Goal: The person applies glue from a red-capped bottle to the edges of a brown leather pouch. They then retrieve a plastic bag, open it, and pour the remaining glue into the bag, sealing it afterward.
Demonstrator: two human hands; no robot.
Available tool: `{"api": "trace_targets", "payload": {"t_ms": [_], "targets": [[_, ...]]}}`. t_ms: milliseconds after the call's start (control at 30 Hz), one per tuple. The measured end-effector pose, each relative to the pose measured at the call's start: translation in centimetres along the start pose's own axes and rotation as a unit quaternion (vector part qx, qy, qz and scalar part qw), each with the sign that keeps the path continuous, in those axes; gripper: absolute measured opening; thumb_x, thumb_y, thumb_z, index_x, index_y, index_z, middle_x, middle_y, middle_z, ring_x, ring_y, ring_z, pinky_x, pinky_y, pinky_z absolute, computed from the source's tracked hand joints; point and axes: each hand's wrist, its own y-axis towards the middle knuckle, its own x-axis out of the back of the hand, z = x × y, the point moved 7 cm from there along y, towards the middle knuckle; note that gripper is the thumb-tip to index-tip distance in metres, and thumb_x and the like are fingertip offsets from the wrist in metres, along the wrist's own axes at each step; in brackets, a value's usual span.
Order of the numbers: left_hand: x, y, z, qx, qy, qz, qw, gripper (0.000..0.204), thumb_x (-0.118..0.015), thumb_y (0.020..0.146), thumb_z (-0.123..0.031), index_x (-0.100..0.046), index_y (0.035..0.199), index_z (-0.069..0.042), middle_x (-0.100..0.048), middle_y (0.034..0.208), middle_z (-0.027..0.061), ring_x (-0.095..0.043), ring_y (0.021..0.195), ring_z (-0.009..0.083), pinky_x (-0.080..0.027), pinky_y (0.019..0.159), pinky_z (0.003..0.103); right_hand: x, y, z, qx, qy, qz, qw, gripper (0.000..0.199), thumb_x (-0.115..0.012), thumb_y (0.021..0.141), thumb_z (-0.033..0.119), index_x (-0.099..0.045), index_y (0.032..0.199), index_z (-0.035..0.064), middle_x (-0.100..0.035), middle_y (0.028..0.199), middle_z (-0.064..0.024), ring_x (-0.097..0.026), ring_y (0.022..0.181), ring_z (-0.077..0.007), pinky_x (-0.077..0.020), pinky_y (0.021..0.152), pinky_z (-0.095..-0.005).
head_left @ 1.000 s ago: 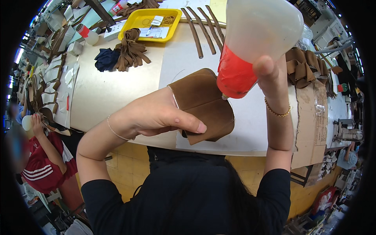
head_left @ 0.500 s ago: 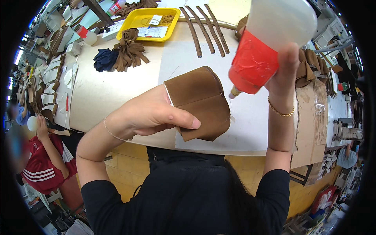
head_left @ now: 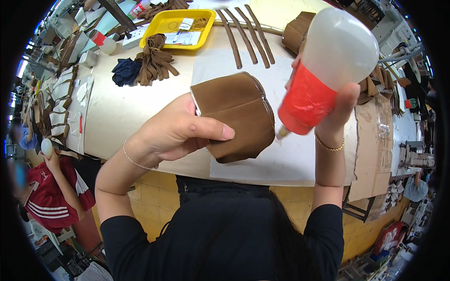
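My left hand (head_left: 187, 129) is closed on a curved brown leather piece (head_left: 241, 119), thumb on its outer face and the other fingers behind or inside it. A wet-looking shiny line runs along the right edge of the piece. My right hand (head_left: 335, 110) grips a squeeze bottle (head_left: 340, 51) of cloudy white plastic with red tape (head_left: 307, 100) round its neck end. The bottle is tipped down, its narrow nozzle (head_left: 282, 133) close beside that right edge; whether they touch I cannot tell.
Several narrow brown strips (head_left: 253, 40) lie at the far side of the table. A yellow tray (head_left: 206, 40) holds rubber bands and papers. Brown strips (head_left: 157, 63) and dark blue cloth (head_left: 125, 71) are bunched nearby. Cardboard (head_left: 372, 150) covers the right side. Another person (head_left: 56, 192) works at left.
The bottle has come lower, its nozzle now at the lower right edge of the leather piece. My left hand has shifted the piece slightly left and up. More of the edge shines.
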Motion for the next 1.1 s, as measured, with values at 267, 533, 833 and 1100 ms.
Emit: {"api": "trace_targets", "payload": {"t_ms": [267,533,833,1100], "targets": [[2.5,0.7,0.7,-0.171,-0.259,0.048,0.949,0.044,-0.056,0.091,-0.008,-0.046,0.133,-0.002,-0.058,0.128,0.0116,-0.056,0.120,0.0216,-0.045,0.102,0.038,0.3,2.2,1.8,-0.067,0.253,0.174,0.949,0.097,-0.050,0.077,0.081,-0.047,0.112,-0.0095,-0.062,0.086,-0.0179,-0.067,0.071,-0.0223,-0.0584,0.056,-0.0267],[-0.4,1.1,-1.0,-0.329,-0.057,0.050,0.941,0.075,-0.064,0.088,-0.008,-0.016,0.146,-0.008,-0.044,0.140,0.0132,-0.048,0.129,0.0247,-0.045,0.103,0.041,2.1,3.9,4.0,-0.009,0.254,0.119,0.960,0.095,-0.051,0.078,0.079,-0.045,0.121,-0.0059,-0.061,0.096,-0.0183,-0.064,0.088,-0.0248,-0.0576,0.069,-0.0336],[-1.9,-0.1,-1.5,-0.302,0.135,-0.027,0.943,0.100,-0.078,0.074,-0.002,-0.009,0.146,-0.006,-0.045,0.136,0.0152,-0.048,0.126,0.0235,-0.043,0.104,0.038,1.9,6.9,6.0,0.210,0.001,0.023,0.977,0.070,-0.047,0.092,0.061,-0.045,0.133,0.0048,-0.060,0.115,-0.0082,-0.062,0.099,-0.0183,-0.0522,0.082,-0.0314],[-2.0,-0.9,-1.3,-0.291,0.154,-0.027,0.944,0.106,-0.077,0.075,-0.003,-0.001,0.148,-0.004,-0.042,0.138,0.0159,-0.047,0.127,0.0242,-0.041,0.106,0.038,-1.6,7.8,5.8,0.238,0.093,0.080,0.963,0.054,-0.047,0.100,0.046,-0.045,0.135,0.0047,-0.058,0.120,-0.0034,-0.057,0.107,-0.0129,-0.0465,0.091,-0.0301]]}}
